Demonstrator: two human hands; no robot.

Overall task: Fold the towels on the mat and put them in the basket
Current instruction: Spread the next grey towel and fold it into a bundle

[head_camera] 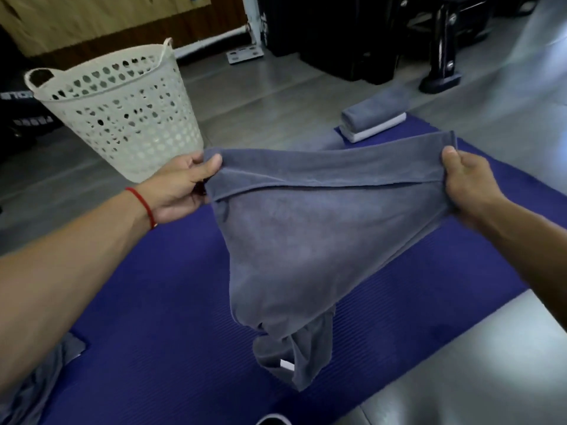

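A grey towel (294,234) hangs in the air above the blue mat (171,317), stretched between both hands. My left hand (181,185) pinches its upper left corner and my right hand (469,185) pinches its upper right corner. The towel's lower end droops in folds onto the mat. A cream perforated basket (122,111) stands on the floor beyond my left hand, off the mat. At the mat's far end lie a folded grey towel (377,107) stacked on a folded white towel (376,128).
More grey cloth (40,378) lies crumpled at the mat's near left corner. Grey floor (260,96) surrounds the mat. Black equipment and a stand (441,56) sit at the back right, and a dark object (18,115) stands left of the basket.
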